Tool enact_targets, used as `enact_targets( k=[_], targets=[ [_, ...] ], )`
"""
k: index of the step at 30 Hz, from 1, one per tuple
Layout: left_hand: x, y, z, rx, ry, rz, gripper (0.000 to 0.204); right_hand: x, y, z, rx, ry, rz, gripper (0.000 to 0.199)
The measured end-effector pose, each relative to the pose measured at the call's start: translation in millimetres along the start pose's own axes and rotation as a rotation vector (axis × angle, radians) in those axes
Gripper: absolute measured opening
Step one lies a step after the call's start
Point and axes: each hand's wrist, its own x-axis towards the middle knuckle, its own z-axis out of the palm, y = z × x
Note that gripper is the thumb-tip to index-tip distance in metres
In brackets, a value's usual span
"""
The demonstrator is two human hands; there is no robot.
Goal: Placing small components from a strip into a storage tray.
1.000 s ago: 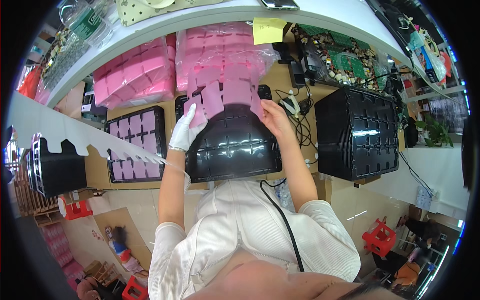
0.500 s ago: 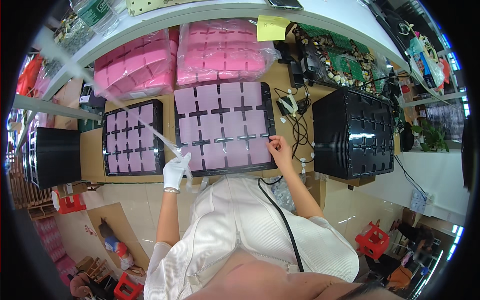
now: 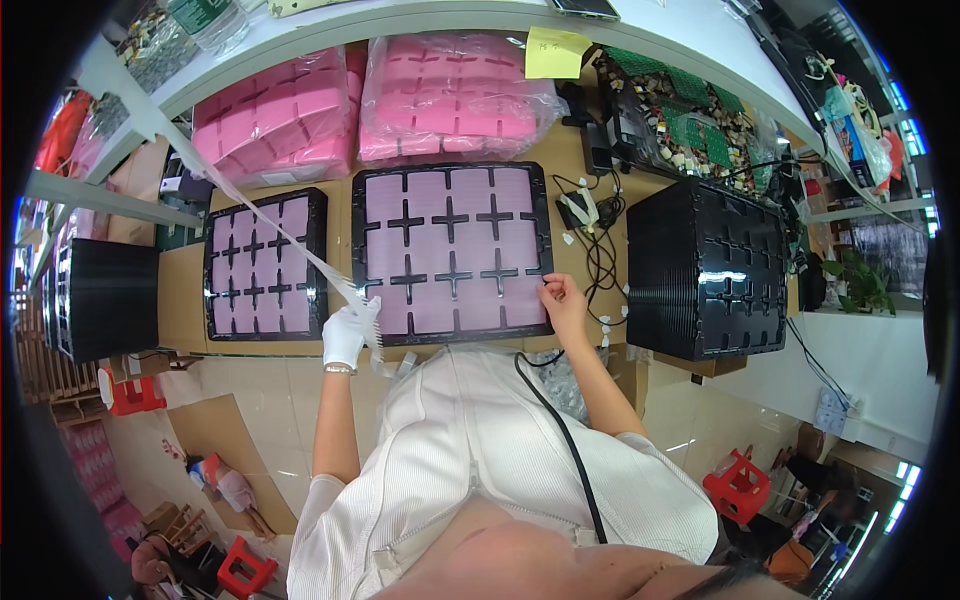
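Note:
In front of me lies a black plastic tray lined with a pale pink foam sheet, its black cross-shaped dividers showing through the slots. My left hand, in a white glove, is closed around a translucent plastic strip. That strip runs up leftward to the shelf post, and its loose, jagged end hangs beside the glove at the tray's lower left corner. At the tray's right rim, my bare right hand has its fingers curled and pinched against the edge.
A smaller-looking lined tray sits to the left. Tall stacks of black trays stand at right and far left. Behind are bagged pink foam sheets, tangled black cables and a bin of green circuit boards. A shelf overhangs the back.
The pink foam sheet, earlier shifted over the tray's far rim, now lies inside the rim. The plastic strip has swung and looks wider. Both hands stay almost where they were.

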Motion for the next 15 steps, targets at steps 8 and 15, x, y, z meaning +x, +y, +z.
enact_targets(
  k=[8,15],
  targets=[
    [-1.2,2.9,-8.5,0.055,0.006,-0.004,0.057,0.0,-6.0,-6.0,-0.217,0.065,-0.099,0.016],
    [70.9,26.6,-28.1,0.237,0.548,0.284,0.028,71.2,-40.9,-7.6,-0.58,0.419,-0.528,0.012]
  ],
)
